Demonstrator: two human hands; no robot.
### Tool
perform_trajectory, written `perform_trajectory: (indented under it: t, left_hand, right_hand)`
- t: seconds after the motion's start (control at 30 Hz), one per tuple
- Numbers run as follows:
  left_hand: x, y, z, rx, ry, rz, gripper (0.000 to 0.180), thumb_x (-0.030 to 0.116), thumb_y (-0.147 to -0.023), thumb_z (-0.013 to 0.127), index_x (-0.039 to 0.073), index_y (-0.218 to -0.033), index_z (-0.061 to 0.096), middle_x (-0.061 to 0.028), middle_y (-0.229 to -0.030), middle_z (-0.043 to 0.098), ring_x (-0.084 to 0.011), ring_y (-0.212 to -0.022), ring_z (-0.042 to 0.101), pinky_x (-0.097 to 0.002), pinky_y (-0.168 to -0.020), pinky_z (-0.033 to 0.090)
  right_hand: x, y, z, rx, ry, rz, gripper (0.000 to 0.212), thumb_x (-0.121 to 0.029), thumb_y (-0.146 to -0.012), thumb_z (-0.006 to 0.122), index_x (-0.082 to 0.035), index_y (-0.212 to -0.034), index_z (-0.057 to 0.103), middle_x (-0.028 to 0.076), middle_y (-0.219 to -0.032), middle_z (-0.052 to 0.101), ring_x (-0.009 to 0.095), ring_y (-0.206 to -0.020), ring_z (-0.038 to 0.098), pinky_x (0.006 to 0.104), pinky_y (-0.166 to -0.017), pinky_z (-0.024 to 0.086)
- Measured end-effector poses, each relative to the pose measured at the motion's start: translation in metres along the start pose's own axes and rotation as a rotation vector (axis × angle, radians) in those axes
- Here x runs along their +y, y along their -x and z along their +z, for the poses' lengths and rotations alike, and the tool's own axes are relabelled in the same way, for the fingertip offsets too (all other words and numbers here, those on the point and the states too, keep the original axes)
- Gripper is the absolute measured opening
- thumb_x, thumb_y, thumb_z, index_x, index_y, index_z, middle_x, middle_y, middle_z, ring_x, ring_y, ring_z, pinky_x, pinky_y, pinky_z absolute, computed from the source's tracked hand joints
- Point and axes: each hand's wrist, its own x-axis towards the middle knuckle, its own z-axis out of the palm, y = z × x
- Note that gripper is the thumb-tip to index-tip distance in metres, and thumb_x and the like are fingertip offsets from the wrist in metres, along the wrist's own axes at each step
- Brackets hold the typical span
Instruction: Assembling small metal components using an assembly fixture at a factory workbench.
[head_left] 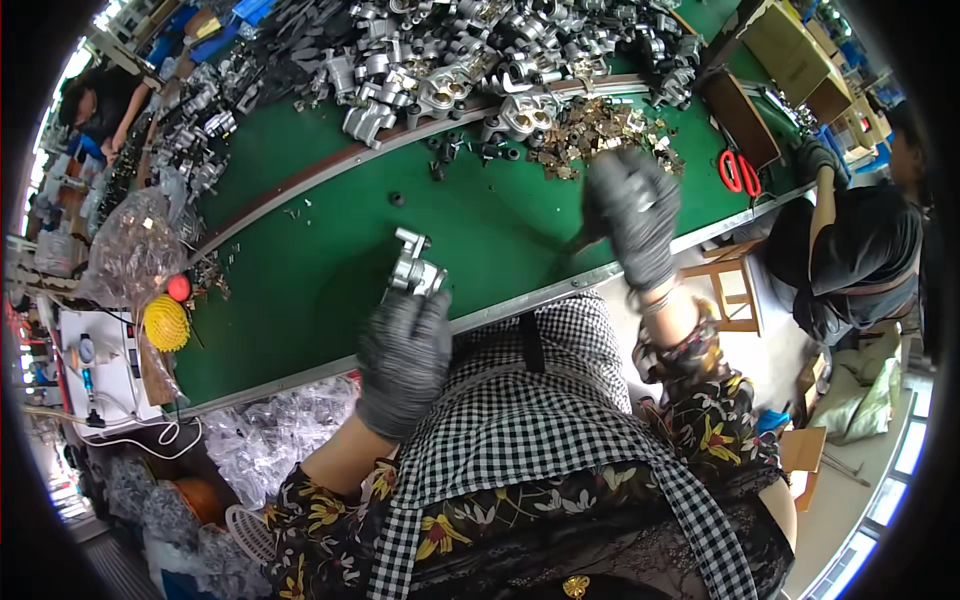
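Observation:
My left hand (405, 355), in a dark grey glove, is closed around the lower end of a silver cast-metal brake caliper (412, 268). The caliper points away from me, over the near part of the green bench top. In a matching glove, my right hand (635, 215) is raised over the bench, just in front of a pile of small brass-coloured metal clips (600, 130). Its fingers look curled together and are blurred; a pale glint shows among them, but what they hold I cannot make out.
Silver calipers (450, 80) lie heaped behind a low curved rail (330, 165). Black rubber pieces (470, 150) sit near the clips, and red-handled scissors (738, 172) lie at the right. A yellow spiky ball (166, 323) is at the left. Co-workers sit on both sides.

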Motion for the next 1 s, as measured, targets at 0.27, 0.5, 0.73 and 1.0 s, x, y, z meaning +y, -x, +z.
perform_trajectory:
  t: [0.27, 0.5, 0.73, 1.0]
  left_hand:
    - [-0.069, -0.035, 0.024, -0.242, 0.678, -0.56, 0.052, 0.04, -0.078, 0.068, 0.002, -0.112, 0.058, -0.0186, -0.104, 0.055, -0.0274, -0.096, 0.058, -0.0364, -0.087, 0.047]
    - [-0.064, -0.062, 0.02, -0.544, 1.06, -0.737, 0.05, 0.039, -0.082, 0.064, 0.001, -0.114, 0.056, -0.0108, -0.097, 0.063, -0.0172, -0.086, 0.062, -0.0305, -0.08, 0.05]
    - [-0.07, -0.056, 0.036, -0.435, 1.114, -0.753, 0.055, 0.038, -0.083, 0.064, -0.002, -0.118, 0.052, -0.0114, -0.1, 0.063, -0.0153, -0.086, 0.062, -0.0297, -0.079, 0.05]
    - [-0.088, -0.033, 0.049, -0.393, 1.583, -0.826, 0.045, 0.029, -0.081, 0.062, -0.001, -0.114, 0.055, -0.0099, -0.095, 0.064, -0.0153, -0.08, 0.063, -0.0285, -0.069, 0.053]
  right_hand:
    - [0.016, -0.098, -0.02, -0.596, 0.864, -0.162, 0.018, -0.022, -0.08, 0.067, -0.005, -0.085, 0.064, 0.003, -0.064, 0.059, 0.014, -0.056, 0.056, 0.0289, -0.054, 0.048]
    - [0.077, -0.096, -0.037, -0.912, 1.259, -0.218, 0.033, -0.027, -0.075, 0.071, -0.005, -0.098, 0.061, 0.019, -0.082, 0.064, 0.038, -0.08, 0.062, 0.0438, -0.073, 0.049]
    - [0.072, -0.083, -0.018, -0.929, 1.308, -0.154, 0.032, -0.026, -0.077, 0.068, -0.005, -0.099, 0.061, 0.021, -0.088, 0.062, 0.038, -0.085, 0.061, 0.0445, -0.075, 0.049]
    - [0.076, -0.087, -0.017, -0.922, 1.299, -0.267, 0.016, -0.017, -0.078, 0.061, -0.003, -0.085, 0.063, 0.019, -0.081, 0.064, 0.04, -0.076, 0.06, 0.0445, -0.071, 0.05]
